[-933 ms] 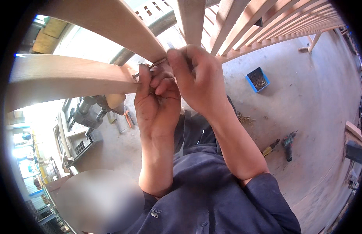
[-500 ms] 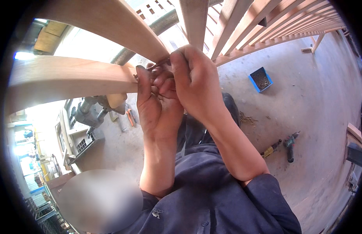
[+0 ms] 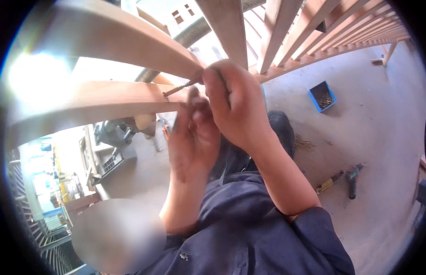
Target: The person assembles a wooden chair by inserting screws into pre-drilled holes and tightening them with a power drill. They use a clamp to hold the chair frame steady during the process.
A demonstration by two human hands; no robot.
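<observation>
A long, thin, brownish screw slants from the pinched fingers of my right hand. Its left end, at least in this view, meets the face of a pale wooden rail close to the rail's end. Just below the screw is my left hand, palm up. Its thumb stands apart from half-bent, blurred fingers, and I see nothing gripped in them. A second wooden bar runs above, ending beside my right knuckles, which hide the screw's other end.
Wooden slats fan out to the upper right. On the concrete floor stand a blue box of small hardware, a green-black power drill, a yellow-bodied tool and scattered screws. A grey machine and orange-handled pliers lie left.
My left fingers have come away from the screw and dropped lower, baring its length. My right hand still pinches it. The view has shifted slightly.
</observation>
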